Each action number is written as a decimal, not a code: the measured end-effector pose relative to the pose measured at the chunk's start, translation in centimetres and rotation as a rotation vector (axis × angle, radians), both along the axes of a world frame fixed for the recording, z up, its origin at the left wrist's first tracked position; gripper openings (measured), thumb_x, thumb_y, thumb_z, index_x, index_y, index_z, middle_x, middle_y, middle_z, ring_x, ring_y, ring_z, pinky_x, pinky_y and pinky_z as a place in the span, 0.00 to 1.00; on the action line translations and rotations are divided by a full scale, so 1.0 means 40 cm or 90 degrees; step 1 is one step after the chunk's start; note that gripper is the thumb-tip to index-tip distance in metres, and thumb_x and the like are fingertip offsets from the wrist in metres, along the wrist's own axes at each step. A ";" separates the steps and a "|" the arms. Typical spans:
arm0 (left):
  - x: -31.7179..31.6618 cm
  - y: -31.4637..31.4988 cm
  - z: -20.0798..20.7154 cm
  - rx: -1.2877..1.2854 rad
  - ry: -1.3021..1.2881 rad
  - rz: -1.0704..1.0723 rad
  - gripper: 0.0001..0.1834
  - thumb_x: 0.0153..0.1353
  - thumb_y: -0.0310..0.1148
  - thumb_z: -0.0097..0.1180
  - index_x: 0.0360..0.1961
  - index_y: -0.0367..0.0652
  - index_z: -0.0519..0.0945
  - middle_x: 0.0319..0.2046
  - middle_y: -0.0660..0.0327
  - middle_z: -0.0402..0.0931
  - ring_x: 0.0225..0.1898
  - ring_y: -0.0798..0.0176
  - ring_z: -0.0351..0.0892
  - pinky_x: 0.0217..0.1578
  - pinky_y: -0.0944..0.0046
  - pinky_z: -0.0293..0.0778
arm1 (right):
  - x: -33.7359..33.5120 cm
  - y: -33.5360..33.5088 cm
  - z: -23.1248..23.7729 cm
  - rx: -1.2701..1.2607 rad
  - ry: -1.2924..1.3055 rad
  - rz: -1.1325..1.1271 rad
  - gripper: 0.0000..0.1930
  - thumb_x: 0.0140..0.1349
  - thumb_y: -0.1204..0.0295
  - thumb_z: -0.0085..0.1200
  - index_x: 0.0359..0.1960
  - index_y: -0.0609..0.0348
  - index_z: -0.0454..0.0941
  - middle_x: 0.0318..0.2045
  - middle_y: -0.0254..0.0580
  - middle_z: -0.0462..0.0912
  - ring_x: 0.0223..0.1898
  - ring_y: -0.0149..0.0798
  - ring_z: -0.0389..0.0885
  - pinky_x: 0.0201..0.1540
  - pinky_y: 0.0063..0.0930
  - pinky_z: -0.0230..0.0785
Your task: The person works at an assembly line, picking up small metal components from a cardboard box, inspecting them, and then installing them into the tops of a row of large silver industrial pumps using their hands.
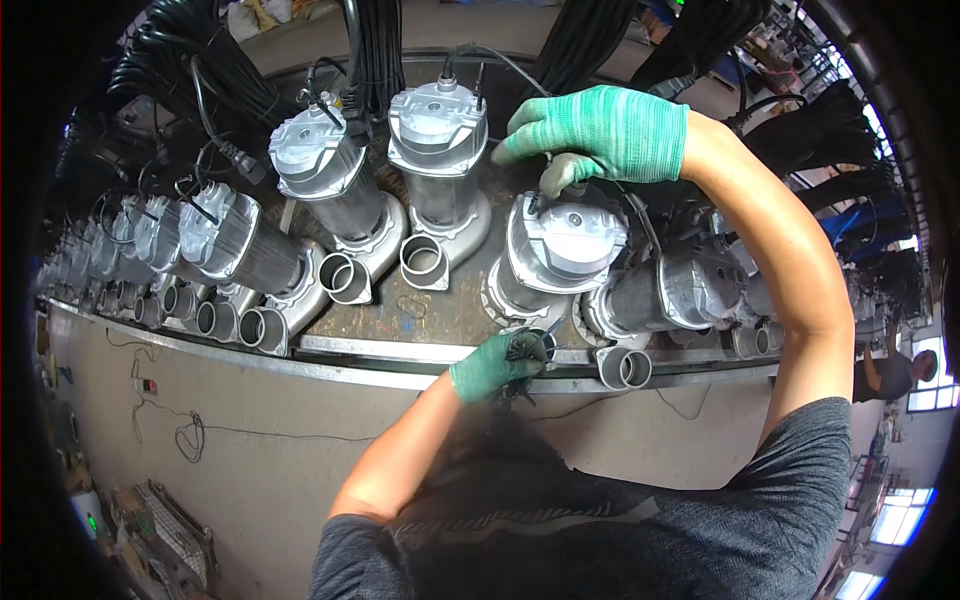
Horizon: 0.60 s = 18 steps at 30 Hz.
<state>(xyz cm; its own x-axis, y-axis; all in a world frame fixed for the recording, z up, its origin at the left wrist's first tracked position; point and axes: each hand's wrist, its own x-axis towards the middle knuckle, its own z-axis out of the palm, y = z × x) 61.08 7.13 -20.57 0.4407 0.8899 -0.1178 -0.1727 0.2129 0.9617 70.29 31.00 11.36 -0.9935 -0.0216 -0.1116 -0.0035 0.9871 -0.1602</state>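
My right hand (605, 135), in a green glove, is bent over the top of a silver metal pump (565, 240). Its fingers and thumb curl around a thin dark piece that I cannot make out, just above the pump's cap. My left hand (497, 366), gloved in green, is closed at the same pump's lower outlet, by the table edge. Something dark lies at its fingers, too unclear to name. Left of this pump stand two more upright pumps (437, 135) (318, 155); on its right another pump (675, 290) leans over.
Several more pumps (235, 240) line the metal-edged bench (380, 375) at the left. Bundles of black cable (375, 60) hang behind them. A loose wire (270, 433) runs over the floor. Another person (893, 375) is at the far right.
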 end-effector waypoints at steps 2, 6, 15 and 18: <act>0.001 -0.008 0.036 -0.055 0.010 0.016 0.09 0.67 0.32 0.61 0.45 0.40 0.78 0.27 0.63 0.77 0.23 0.71 0.76 0.23 0.69 0.74 | -0.011 0.016 0.002 0.048 -0.024 0.037 0.29 0.63 0.59 0.61 0.66 0.49 0.73 0.56 0.44 0.80 0.57 0.53 0.79 0.59 0.45 0.74; -0.004 -0.005 0.044 -0.132 -0.009 0.000 0.09 0.65 0.28 0.62 0.45 0.38 0.81 0.36 0.64 0.80 0.39 0.69 0.76 0.43 0.65 0.77 | -0.004 0.090 -0.078 0.046 0.121 0.158 0.25 0.62 0.52 0.57 0.52 0.60 0.78 0.48 0.49 0.80 0.52 0.57 0.79 0.50 0.46 0.75; 0.008 -0.023 0.041 -0.161 0.066 0.015 0.12 0.65 0.30 0.63 0.48 0.38 0.81 0.38 0.63 0.80 0.40 0.68 0.78 0.44 0.65 0.78 | 0.017 0.054 -0.088 0.008 0.161 0.083 0.24 0.60 0.58 0.62 0.53 0.61 0.79 0.46 0.54 0.83 0.47 0.59 0.82 0.50 0.46 0.77; 0.014 -0.025 0.045 -0.150 0.014 0.043 0.16 0.65 0.31 0.64 0.52 0.38 0.80 0.38 0.64 0.80 0.40 0.68 0.78 0.42 0.65 0.79 | 0.024 0.014 -0.058 -0.020 0.103 0.006 0.22 0.64 0.56 0.61 0.51 0.60 0.79 0.41 0.55 0.83 0.44 0.59 0.82 0.47 0.46 0.77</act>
